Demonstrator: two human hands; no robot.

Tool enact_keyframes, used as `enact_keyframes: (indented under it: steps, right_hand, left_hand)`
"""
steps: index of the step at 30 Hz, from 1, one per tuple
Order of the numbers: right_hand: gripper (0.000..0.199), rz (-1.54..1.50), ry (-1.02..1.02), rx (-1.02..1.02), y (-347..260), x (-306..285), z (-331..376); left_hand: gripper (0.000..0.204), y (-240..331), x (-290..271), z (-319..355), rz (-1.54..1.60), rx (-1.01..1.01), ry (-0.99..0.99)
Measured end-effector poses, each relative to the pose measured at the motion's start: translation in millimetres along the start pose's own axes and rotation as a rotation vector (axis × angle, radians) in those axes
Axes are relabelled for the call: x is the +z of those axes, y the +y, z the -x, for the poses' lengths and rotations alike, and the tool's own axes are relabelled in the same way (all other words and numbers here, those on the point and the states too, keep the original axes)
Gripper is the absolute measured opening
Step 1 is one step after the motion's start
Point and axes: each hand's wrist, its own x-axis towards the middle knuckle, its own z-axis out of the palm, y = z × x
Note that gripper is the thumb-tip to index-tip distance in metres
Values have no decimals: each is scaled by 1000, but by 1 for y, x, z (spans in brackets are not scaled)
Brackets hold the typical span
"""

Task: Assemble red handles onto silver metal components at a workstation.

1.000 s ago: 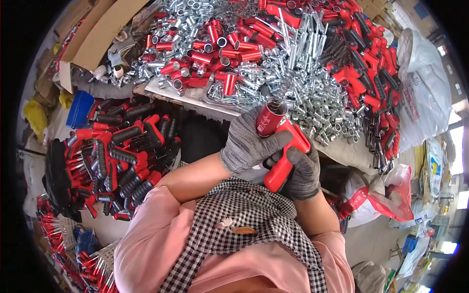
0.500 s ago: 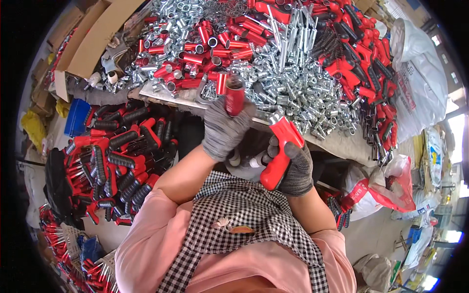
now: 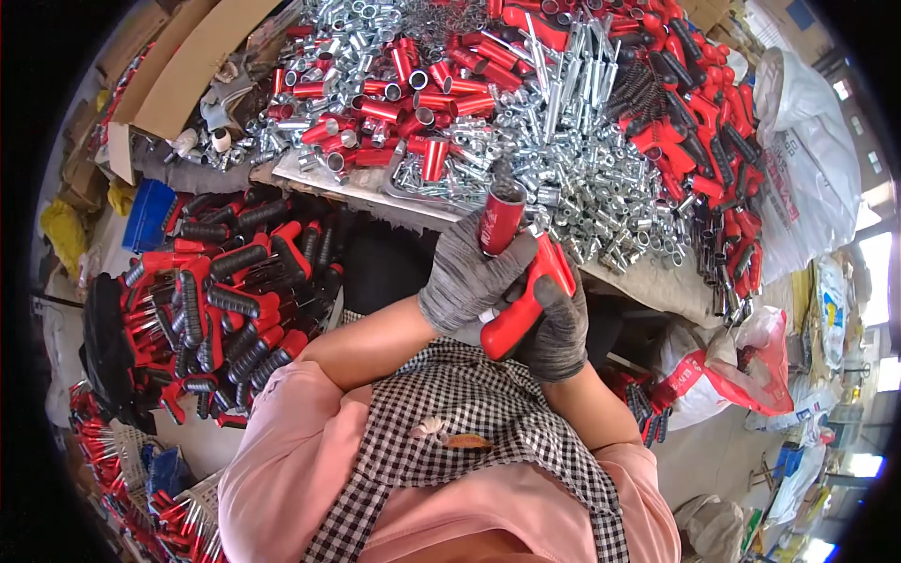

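My left hand (image 3: 469, 281), in a grey knit glove, is closed around a short red metal tube (image 3: 502, 218) held upright, its open end facing up. Something small and dark, too unclear to name, shows at that opening. In my right hand (image 3: 560, 328), also gloved, is a red pistol-grip handle (image 3: 514, 317), its thick end tilted down to the left. A silvery metal fitting (image 3: 535, 231) shows at the handle's upper end, close beside my left fingers. Both hands are in front of my checked apron, near the bench edge.
The bench holds piles of red tubes (image 3: 378, 109), silvery metal fittings (image 3: 610, 202), metal rods (image 3: 568, 80) and red-and-black handles (image 3: 690, 113). Finished-looking pistol-grip tools (image 3: 235, 300) are heaped at left by a blue bin (image 3: 148, 216). White sacks (image 3: 812, 169) stand at right.
My left hand has moved right with the red tube, right up to the handle. My right hand has shifted slightly left and down with the handle, closing the gap between them.
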Motion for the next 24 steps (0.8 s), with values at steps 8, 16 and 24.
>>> enact_keyframes:
  steps: [8,16,24]
  right_hand:
    - [68,3,89,-58,2,-15,6]
    - [67,-43,31,-92,-1,-6,6]
    - [65,1,-54,22,-2,-13,4]
  left_hand:
    - [44,5,-4,-1,-170,59,-133]
    - [59,6,-8,-1,-186,152,-154]
    - [37,4,-9,-4,-145,35,-149]
